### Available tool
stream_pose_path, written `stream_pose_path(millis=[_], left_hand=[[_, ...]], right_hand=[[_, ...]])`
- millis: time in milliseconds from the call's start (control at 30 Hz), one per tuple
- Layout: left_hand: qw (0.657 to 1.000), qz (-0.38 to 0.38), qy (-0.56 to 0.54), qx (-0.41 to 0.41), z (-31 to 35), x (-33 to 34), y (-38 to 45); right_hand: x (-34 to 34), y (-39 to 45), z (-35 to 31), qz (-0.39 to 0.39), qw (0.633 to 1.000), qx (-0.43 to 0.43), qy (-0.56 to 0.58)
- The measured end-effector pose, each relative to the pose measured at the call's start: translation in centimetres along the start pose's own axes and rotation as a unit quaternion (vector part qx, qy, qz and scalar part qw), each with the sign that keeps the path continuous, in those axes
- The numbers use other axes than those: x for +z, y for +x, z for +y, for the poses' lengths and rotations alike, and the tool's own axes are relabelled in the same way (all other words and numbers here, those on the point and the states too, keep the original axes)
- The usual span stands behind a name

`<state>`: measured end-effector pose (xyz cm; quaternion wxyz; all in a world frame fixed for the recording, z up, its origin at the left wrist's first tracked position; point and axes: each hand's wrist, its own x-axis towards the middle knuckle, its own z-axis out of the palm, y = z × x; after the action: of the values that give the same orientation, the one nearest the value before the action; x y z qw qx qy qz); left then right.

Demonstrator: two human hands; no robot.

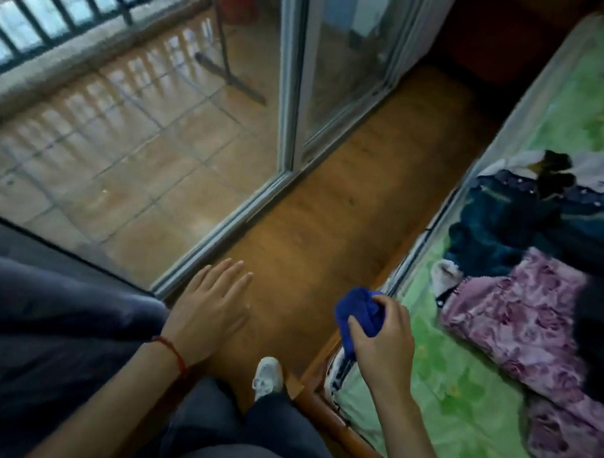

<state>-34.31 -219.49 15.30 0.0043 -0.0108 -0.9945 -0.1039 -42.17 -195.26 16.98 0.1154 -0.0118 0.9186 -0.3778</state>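
Observation:
My right hand (383,344) grips a bunched blue cloth (359,309) above the near edge of the bed (469,413), which has a green sheet. Fingers and thumb curl round the cloth. My left hand (211,305) hovers flat over the wooden floor (316,231), fingers straight and spread, holding nothing. A red string sits on its wrist.
A pile of clothes lies on the bed: a purple flowered garment (515,322) and dark blue ones (511,218). A glass sliding door (301,70) opens onto a wet tiled balcony (108,142) with a railing and a mop (230,75). A dark curtain (23,303) hangs left. My white shoe (267,375) is below.

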Motion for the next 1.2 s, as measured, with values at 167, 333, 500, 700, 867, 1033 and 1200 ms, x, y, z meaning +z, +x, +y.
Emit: stream_pose_path(millis=[167, 333, 500, 700, 867, 1033, 1200], left_hand=[[0.998, -0.035, -0.008, 0.051, -1.8, 0.1, 7.5], [0.993, -0.033, -0.008, 0.111, -3.9, 0.3, 15.7], [0.985, -0.036, -0.012, 0.168, -7.1, -0.4, 25.4], [0.981, -0.042, -0.002, 0.188, -9.0, -2.6, 36.3], [0.978, -0.075, -0.006, 0.193, -8.8, -2.0, 43.2], [0.974, -0.082, -0.005, 0.211, -6.6, -0.6, 51.0], [0.974, -0.101, -0.002, 0.204, -3.2, 0.9, 60.2]], right_hand=[[-0.8, 3.3, -0.7, 0.031, 0.998, 0.056, -0.003], [-0.2, 8.1, -1.9, 0.060, 0.993, 0.100, 0.000], [0.4, 14.9, -4.7, 0.118, 0.985, 0.128, 0.010], [-0.7, 22.6, -8.2, 0.165, 0.977, 0.136, 0.013], [-2.9, 28.4, -8.0, 0.185, 0.970, 0.158, 0.006], [-6.2, 35.6, -5.9, 0.190, 0.965, 0.181, -0.011], [-11.5, 44.5, -3.1, 0.188, 0.968, 0.167, -0.001]])
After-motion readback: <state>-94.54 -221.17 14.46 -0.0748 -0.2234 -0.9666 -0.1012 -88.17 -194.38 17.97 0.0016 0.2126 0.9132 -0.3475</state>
